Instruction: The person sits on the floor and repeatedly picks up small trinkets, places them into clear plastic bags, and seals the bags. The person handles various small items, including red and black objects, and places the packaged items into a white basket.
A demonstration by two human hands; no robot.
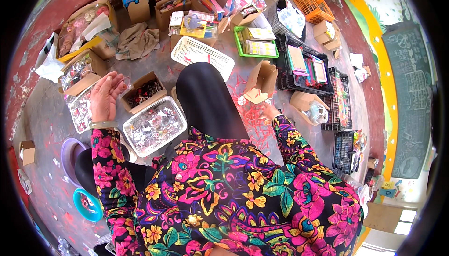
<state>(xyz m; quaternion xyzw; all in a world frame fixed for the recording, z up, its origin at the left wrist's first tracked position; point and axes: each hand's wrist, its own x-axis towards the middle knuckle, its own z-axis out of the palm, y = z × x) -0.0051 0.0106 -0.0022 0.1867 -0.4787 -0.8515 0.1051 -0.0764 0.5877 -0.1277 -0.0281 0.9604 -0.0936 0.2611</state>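
Beside cardboard boxes (264, 77), left hand (106, 98) is half spread, right hand (269, 112) indistinct in grip.

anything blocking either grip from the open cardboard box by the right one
Nothing visible stands between the right grip and the open cardboard box: it is at the near edge. Between the left grip and that box, the black-clad knee is in the way.
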